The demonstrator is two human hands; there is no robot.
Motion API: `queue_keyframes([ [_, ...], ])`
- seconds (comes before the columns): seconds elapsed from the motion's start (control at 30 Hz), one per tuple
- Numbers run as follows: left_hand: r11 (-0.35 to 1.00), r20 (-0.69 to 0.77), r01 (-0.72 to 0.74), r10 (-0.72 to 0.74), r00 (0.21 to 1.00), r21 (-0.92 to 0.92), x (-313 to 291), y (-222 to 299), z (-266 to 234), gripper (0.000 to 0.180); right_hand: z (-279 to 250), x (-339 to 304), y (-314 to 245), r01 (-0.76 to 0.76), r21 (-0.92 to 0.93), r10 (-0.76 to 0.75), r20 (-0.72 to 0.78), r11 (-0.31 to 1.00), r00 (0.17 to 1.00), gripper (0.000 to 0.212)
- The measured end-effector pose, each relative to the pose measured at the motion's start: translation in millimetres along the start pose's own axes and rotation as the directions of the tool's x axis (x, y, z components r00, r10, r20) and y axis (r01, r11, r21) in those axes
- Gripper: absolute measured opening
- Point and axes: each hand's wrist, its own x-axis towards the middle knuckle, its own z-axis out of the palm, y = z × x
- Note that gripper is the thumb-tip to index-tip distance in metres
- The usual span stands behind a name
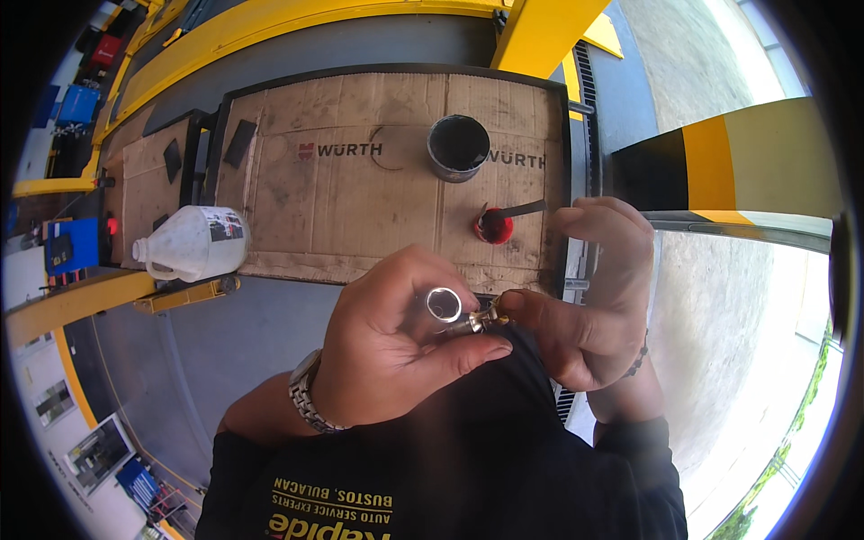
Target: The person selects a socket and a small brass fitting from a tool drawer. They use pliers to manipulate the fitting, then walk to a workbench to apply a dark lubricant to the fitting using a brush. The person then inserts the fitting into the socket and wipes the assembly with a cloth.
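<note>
My left hand, a metal watch on its wrist, is closed around a shiny metal part with a round, open ring-like end. A narrower, stepped metal piece sticks out between its thumb and fingers towards the right. My right hand grips the yellowish tip of that piece with its fingertips, while its upper fingers curl loosely away. The exact kind of the metal part cannot be made out, as my left fingers cover much of it. Both hands are held in front of my dark shirt, by the table's near edge.
Beyond my hands, a cardboard-covered table holds a dark open tub and a small red cup with a dark flat strip across it. A white plastic jug lies at the left. Yellow lift posts stand behind.
</note>
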Motion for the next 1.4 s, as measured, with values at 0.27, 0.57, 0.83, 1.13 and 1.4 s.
queue_keyframes([
  [0.27,0.955,0.043,-0.171,0.165,0.985,0.244,7,3,-1,0.046,4,5,2,-0.032,0.270,0.043,-0.036,0.962,0.998,0.036],
  [0.57,0.842,0.018,-0.383,0.408,0.913,0.379,4,3,1,0.048,2,3,9,-0.160,0.636,0.089,0.142,0.755,0.986,0.042],
  [0.83,0.785,0.052,-0.500,0.519,0.853,0.364,-5,-3,2,0.052,15,-12,4,-0.263,0.912,0.161,0.222,0.314,0.962,0.041],
  [1.13,0.906,-0.113,-0.039,-0.010,0.994,-0.422,-2,-10,7,0.039,27,-13,4,-0.124,0.883,0.176,0.047,0.453,0.983,0.052],
  [1.4,0.615,0.057,0.302,-0.385,0.921,-0.728,4,-6,5,0.026,39,-20,8,-0.067,0.679,0.173,-0.089,0.731,0.981,0.078],
])
